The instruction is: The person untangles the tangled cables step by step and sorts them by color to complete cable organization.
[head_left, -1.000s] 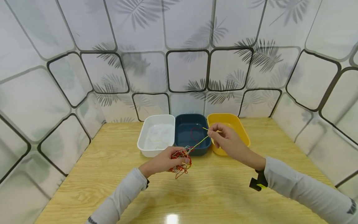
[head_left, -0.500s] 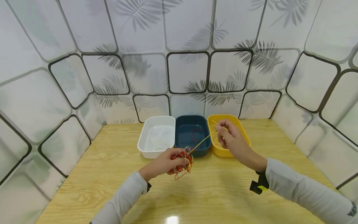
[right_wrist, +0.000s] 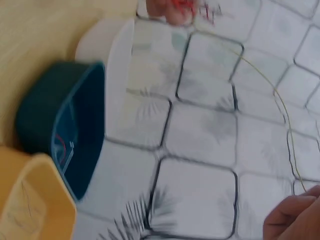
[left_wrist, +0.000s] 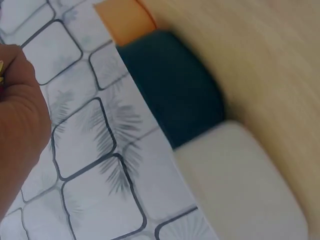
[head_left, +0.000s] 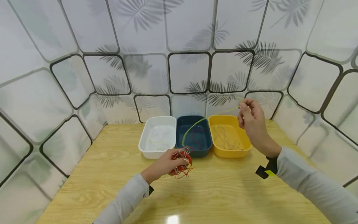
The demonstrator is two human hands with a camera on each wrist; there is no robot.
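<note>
A tangled bundle of red, grey and yellow string (head_left: 181,169) is held in my left hand (head_left: 163,163), low in front of the bins, with the thumb across it. Up and to the right, my right hand (head_left: 255,123) pinches one end of a yellow-green string (head_left: 193,125) between thumb and fingers. That string bows in a loose arc, its lower end right by the bundle. In the right wrist view the same string (right_wrist: 280,97) curves up toward the red tangle (right_wrist: 185,6). The left wrist view catches only part of the left hand (left_wrist: 20,110).
Side by side at the table's back stand a white bin (head_left: 142,146), a dark blue bin (head_left: 205,152) and a yellow bin (head_left: 232,154). Pale strands lie in the white one, a red strand in the blue, several thin strands in the yellow. Patterned curtains enclose the table (head_left: 212,193).
My right hand has moved right and up, drawing the yellow-green string from taut to a long slack arc. The left hand has stayed almost in place with the bundle.
</note>
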